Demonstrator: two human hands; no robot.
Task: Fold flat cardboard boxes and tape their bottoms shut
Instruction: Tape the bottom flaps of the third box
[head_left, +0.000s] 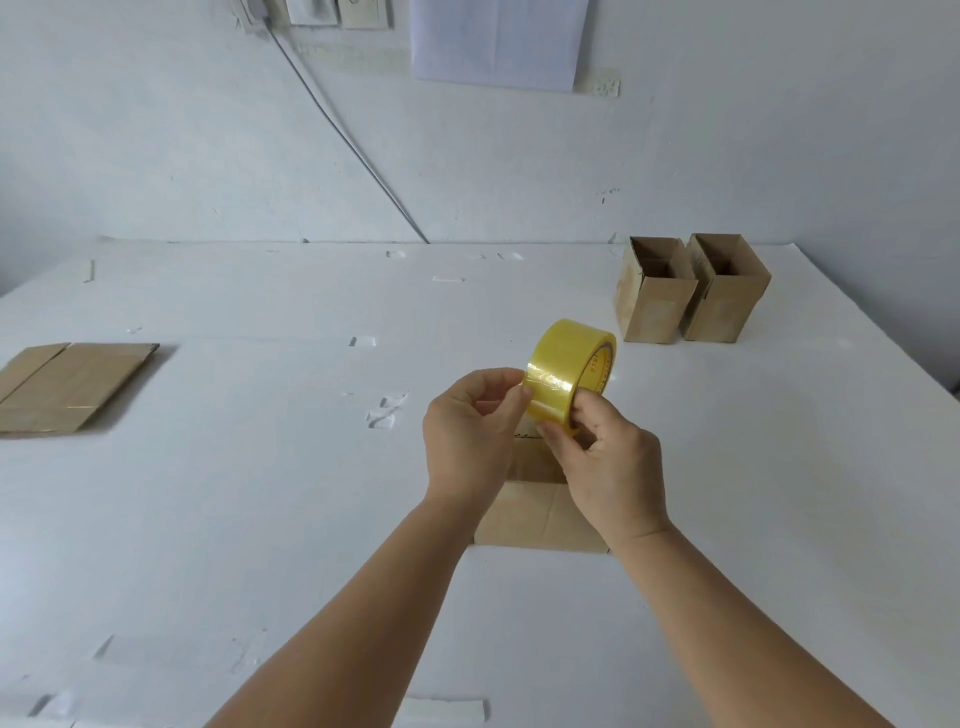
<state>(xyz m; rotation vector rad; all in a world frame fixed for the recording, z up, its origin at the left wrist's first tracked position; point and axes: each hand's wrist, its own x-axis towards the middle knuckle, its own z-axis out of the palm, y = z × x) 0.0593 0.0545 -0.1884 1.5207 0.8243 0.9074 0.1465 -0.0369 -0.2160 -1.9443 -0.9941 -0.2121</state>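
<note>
A yellow tape roll (569, 366) is held up above the table, a little right of centre. My right hand (605, 457) grips it from below, fingers curled round its rim. My left hand (475, 431) pinches at the roll's left face with thumb and fingertips. Under both hands stands a brown cardboard box (535, 512), mostly hidden by my wrists, with its closed flaps facing up.
Two folded cardboard boxes (688, 288) stand open side by side at the back right. A stack of flat cardboard (70, 384) lies at the left edge of the white table (260, 493). Small scraps of tape dot the table. A cable runs down the wall behind.
</note>
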